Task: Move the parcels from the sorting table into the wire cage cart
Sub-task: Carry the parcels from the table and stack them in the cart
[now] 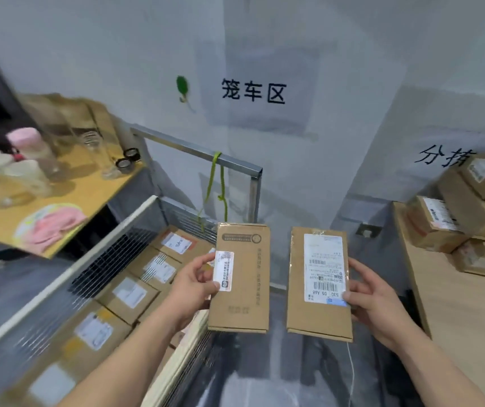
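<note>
We hold one flat parcel (pixel 240 277) in the left hand (pixel 190 284) and another (pixel 319 282) in the right hand (pixel 375 301), each grip pinching one edge, beside the wire cage cart (pixel 112 259); such thin pinches risk slipping.

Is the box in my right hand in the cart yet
No. The right hand holds that box in the air, beside the cart.

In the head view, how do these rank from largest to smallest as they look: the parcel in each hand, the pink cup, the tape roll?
1-2. Left-hand parcel and right-hand parcel: alike, no ranking.
3. Pink cup, though farther away.
4. Tape roll.
</note>
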